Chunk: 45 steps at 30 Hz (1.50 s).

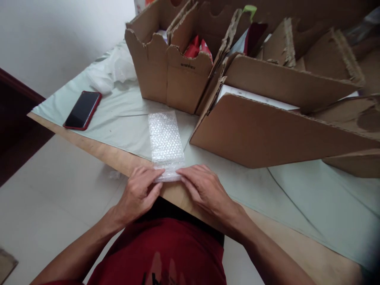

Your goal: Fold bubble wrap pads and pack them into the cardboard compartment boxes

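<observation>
A clear strip of bubble wrap (pixel 165 139) lies flat on the pale green sheet (pixel 127 118), running away from me. Its near end sits at the wooden table edge (pixel 113 156). My left hand (pixel 139 194) pinches the near left corner of the wrap with thumb and fingers. My right hand (pixel 204 188) presses its fingertips on the near right corner. Both hands meet at that end, and what lies under them is hidden.
A red-cased phone (pixel 82 110) lies face up at the left. Crumpled clear plastic (pixel 111 71) sits behind it. Open cardboard boxes (pixel 175 67) with red packets stand at the back, and a large slanted cardboard panel (pixel 267 134) lies to the right.
</observation>
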{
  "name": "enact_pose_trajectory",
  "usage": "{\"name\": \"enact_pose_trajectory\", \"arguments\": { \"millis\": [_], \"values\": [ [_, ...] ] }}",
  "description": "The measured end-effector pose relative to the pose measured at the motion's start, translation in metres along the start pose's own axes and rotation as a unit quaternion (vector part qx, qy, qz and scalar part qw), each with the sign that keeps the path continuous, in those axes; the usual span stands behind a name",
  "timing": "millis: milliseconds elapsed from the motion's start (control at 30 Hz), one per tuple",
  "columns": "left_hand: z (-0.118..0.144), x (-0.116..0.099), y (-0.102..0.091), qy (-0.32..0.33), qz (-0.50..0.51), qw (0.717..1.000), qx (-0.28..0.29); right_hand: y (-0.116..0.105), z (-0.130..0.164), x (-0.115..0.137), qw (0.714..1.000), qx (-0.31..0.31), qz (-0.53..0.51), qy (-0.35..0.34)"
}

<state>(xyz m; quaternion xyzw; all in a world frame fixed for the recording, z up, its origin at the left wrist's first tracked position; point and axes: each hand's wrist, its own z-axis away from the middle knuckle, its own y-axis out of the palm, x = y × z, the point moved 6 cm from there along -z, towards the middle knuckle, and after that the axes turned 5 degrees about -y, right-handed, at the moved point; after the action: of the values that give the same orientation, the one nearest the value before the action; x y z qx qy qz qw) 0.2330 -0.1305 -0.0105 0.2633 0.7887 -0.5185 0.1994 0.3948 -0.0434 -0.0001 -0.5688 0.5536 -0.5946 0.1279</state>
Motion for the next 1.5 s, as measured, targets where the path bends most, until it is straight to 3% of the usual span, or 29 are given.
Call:
{"name": "enact_pose_trajectory", "arguments": {
  "millis": [100,167,233,467,600,733,833,933,1033,1133,1267,1367,1500],
  "values": [
    [-0.006,0.008,0.003,-0.044,-0.004,0.999,-0.018,-0.010,0.001,-0.003,0.996,-0.080,0.025,0.009],
    [-0.011,0.011,0.004,-0.057,-0.022,0.998,-0.029,-0.018,0.007,0.001,0.987,-0.141,0.075,-0.016],
    [-0.014,0.014,0.005,-0.061,-0.042,0.997,-0.037,-0.021,0.013,0.008,0.978,-0.159,0.121,-0.051],
    [-0.016,0.020,0.006,-0.063,-0.097,0.992,-0.047,0.011,0.003,0.001,0.977,-0.038,0.183,-0.105],
    [-0.014,0.016,0.001,-0.040,-0.107,0.992,-0.050,0.014,-0.007,-0.009,0.978,-0.041,0.180,-0.098],
    [-0.008,0.008,-0.002,0.010,-0.048,0.999,-0.006,0.004,-0.008,-0.005,0.991,-0.027,0.101,-0.079],
    [-0.006,0.010,-0.005,-0.022,0.016,1.000,-0.002,0.001,-0.006,-0.006,0.999,0.000,0.027,-0.023],
    [-0.010,0.017,-0.004,-0.051,0.006,0.999,-0.013,-0.005,-0.002,-0.009,0.998,-0.039,0.045,0.004],
    [-0.017,0.023,0.001,-0.049,-0.051,0.997,-0.023,-0.007,0.004,-0.006,0.990,-0.087,0.112,-0.019],
    [-0.021,0.028,0.003,-0.052,-0.090,0.994,-0.037,0.004,0.005,0.000,0.986,-0.043,0.148,-0.064],
    [-0.017,0.022,0.000,-0.025,-0.058,0.998,-0.027,0.013,0.000,0.002,0.985,-0.008,0.152,-0.084],
    [-0.011,0.015,-0.003,-0.005,-0.010,1.000,0.007,0.006,-0.001,0.001,0.993,-0.025,0.096,-0.057],
    [-0.016,0.017,-0.005,-0.023,0.022,0.999,0.016,0.000,0.004,-0.001,0.999,-0.003,0.031,0.008]
  ]
}}
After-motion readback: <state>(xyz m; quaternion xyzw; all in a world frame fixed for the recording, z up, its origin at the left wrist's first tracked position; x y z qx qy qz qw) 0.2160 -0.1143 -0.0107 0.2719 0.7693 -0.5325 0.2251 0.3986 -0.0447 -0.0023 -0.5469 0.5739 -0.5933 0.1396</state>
